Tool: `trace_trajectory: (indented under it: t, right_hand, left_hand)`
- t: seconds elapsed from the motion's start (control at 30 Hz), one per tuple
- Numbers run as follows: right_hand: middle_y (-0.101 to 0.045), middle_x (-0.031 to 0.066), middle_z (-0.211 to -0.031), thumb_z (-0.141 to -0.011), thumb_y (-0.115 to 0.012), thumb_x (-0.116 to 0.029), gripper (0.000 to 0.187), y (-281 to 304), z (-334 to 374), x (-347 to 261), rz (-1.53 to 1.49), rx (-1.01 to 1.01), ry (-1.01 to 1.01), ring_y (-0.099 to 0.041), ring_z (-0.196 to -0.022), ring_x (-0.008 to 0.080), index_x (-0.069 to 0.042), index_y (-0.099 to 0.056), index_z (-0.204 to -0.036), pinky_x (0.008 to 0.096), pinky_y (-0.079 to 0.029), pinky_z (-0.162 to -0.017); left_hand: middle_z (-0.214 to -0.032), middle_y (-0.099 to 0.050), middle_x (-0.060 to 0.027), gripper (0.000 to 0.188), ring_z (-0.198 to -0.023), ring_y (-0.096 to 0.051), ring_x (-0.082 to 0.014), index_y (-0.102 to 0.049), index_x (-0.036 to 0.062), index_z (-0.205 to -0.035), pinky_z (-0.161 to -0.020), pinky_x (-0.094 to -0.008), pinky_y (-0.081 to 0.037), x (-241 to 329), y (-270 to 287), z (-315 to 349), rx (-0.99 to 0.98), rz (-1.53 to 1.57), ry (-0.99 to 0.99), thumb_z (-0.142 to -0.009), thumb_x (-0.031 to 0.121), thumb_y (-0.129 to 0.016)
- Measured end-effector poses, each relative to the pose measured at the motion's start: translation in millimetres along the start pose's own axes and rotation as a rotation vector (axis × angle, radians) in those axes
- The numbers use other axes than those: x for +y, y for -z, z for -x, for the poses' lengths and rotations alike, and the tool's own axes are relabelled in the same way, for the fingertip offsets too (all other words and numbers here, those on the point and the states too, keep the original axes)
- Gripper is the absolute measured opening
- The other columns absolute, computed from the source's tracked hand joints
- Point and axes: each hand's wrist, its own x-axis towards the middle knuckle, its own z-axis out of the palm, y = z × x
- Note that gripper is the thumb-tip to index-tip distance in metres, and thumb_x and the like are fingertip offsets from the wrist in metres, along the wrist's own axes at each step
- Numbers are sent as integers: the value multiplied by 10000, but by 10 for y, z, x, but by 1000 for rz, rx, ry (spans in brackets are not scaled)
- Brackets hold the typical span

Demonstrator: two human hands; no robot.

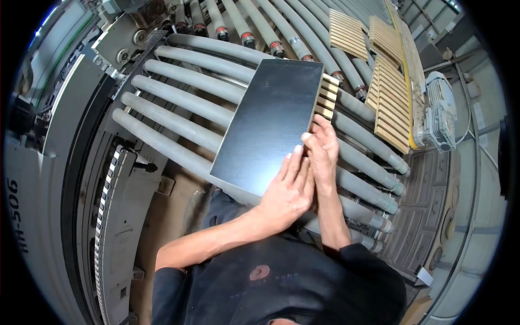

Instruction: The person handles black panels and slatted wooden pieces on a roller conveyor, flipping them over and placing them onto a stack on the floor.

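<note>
A dark rectangular panel (271, 122) lies on grey conveyor rollers (184, 97), with a slatted wooden piece (326, 97) showing under its far right edge. My left hand (287, 189) rests flat on the panel's near right corner, fingers together and stretched out. My right hand (322, 149) grips the panel's right edge just beyond it, fingers curled over the rim. The two hands touch each other.
Several slatted wooden panels (391, 103) lie further along the rollers at the upper right. A grey electric motor (441, 111) sits at the right. A toothed machine rail (105, 216) runs along the left, beside grey machine housing (38, 206).
</note>
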Motion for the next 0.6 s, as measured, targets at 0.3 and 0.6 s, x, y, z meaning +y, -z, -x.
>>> trace_trajectory:
  t: [0.3,0.6]
  right_hand:
    - [-517,273,-1599,-971,-796,-335,870,701,146,-126,823,207,216,-463,-1508,368,8,-379,-1654,480,-373,-1253]
    - [-480,296,-1582,-1047,-646,-510,860,226,-116,253,660,-102,41,-483,-1472,395,30,-331,-1638,485,-362,-1246]
  left_hand:
    - [-1575,-503,-349,881,-1515,-446,-503,-464,-63,-1581,-1280,-545,-333,-1155,43,98,274,149,552,-880,308,-846]
    - [-1322,-701,-273,942,-1206,-703,-328,-514,-76,-1537,-1047,-408,-556,-2137,-181,-461,-272,940,832,-885,496,-883]
